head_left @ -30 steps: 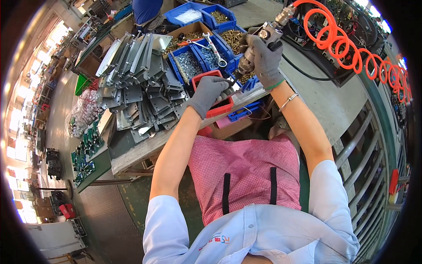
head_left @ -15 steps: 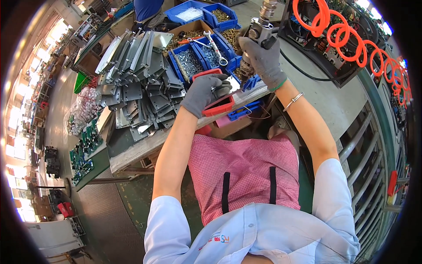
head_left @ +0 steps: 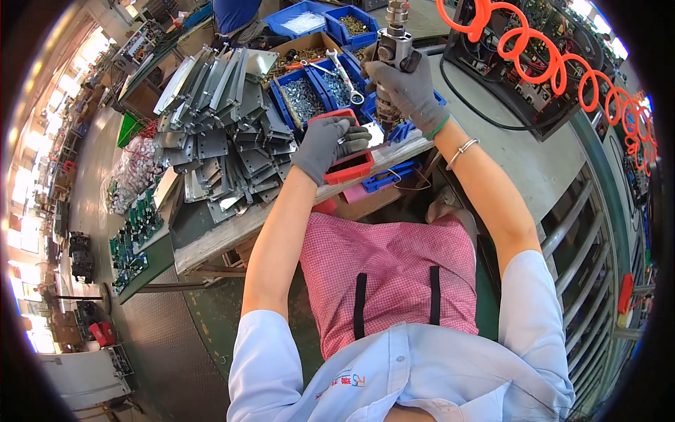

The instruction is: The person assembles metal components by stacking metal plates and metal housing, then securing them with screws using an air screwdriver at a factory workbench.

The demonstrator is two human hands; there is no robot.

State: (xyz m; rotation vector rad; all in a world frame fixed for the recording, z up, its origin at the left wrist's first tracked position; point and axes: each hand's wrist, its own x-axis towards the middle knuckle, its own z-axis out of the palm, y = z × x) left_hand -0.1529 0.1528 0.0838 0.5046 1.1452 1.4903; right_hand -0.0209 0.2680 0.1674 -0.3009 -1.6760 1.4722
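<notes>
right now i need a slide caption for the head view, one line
Gloved right hand grips an air screwdriver upright over a metal bracket steadied by the left hand above a red tray.

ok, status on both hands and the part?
Right hand gripping upright air screwdriver. Left hand holding small metal part over red bin. Blue bins and wrench close behind.

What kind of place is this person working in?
Most likely a factory assembly bench: a stack of metal brackets, blue bins of screws, and an air screwdriver on an orange coiled hose in the right hand.
</notes>
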